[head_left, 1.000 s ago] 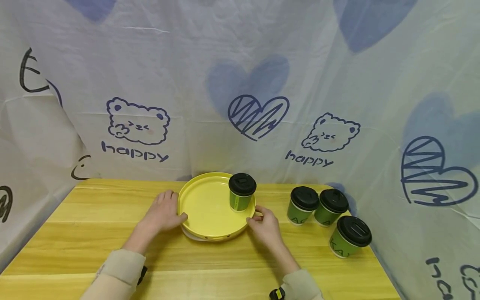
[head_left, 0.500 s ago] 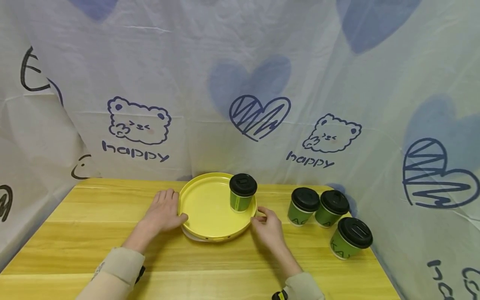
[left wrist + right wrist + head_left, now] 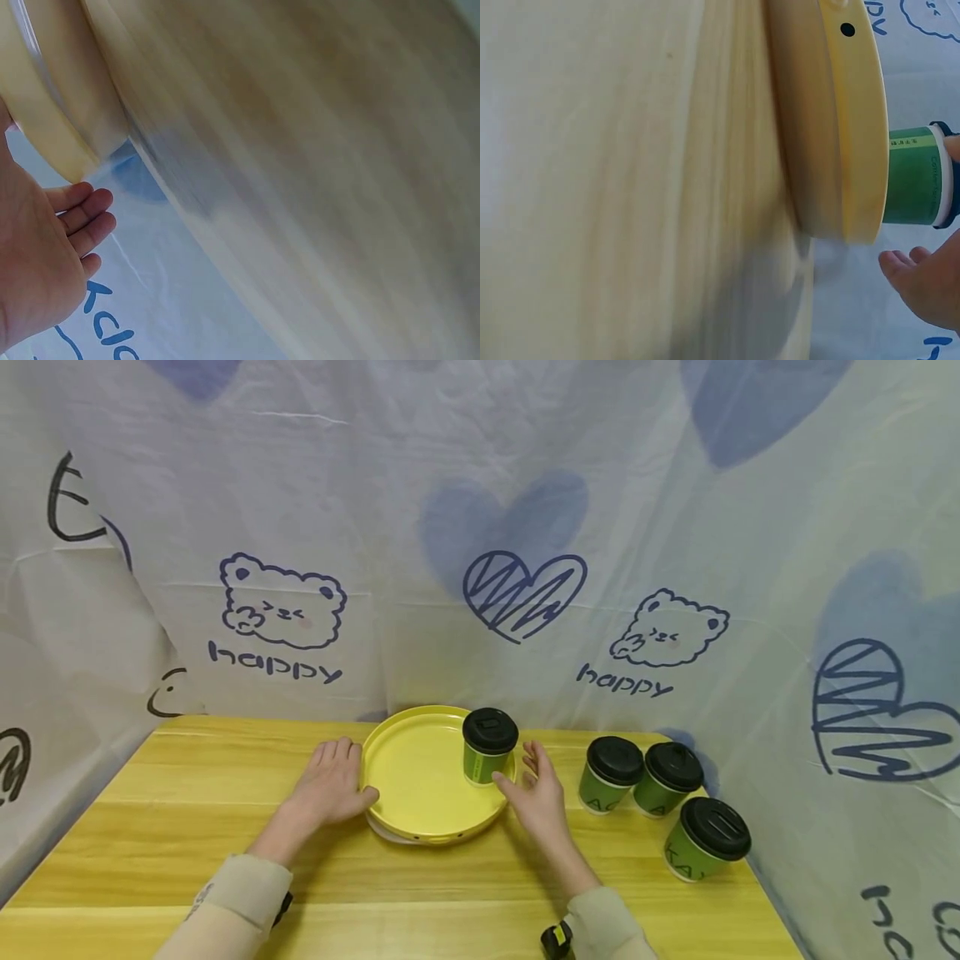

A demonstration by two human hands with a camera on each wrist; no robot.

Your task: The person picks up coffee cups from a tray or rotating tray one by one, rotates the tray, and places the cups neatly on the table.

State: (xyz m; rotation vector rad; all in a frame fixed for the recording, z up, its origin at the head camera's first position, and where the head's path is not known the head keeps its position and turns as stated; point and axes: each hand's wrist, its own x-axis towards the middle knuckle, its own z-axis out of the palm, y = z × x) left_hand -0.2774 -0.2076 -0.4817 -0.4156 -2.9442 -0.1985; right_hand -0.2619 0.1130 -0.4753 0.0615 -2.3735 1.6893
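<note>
A round yellow tray (image 3: 417, 837) lies on the wooden table, with a white disc peeking out under its front edge. On its right side stands a green paper cup with a black lid (image 3: 489, 747). My left hand (image 3: 333, 778) lies flat on the table, its thumb against the tray's left rim. My right hand (image 3: 537, 783) is just right of the tray with straight, spread fingers, close to the cup and holding nothing. The left wrist view shows my left hand (image 3: 41, 259) beside the tray's rim (image 3: 64, 120). The right wrist view shows the tray wall (image 3: 853, 127), the cup (image 3: 913, 176) and my fingertips (image 3: 919, 281).
Three more green cups with black lids (image 3: 612, 773) (image 3: 670, 778) (image 3: 708, 838) stand at the table's right, near the hanging printed sheet (image 3: 480, 527) that closes off the back and sides. Bare wood (image 3: 187, 777) stretches left of and in front of the tray.
My right hand has let go of the tray's right rim, straightened its fingers and moved up beside the cup. The left hand and the tray have stayed in place.
</note>
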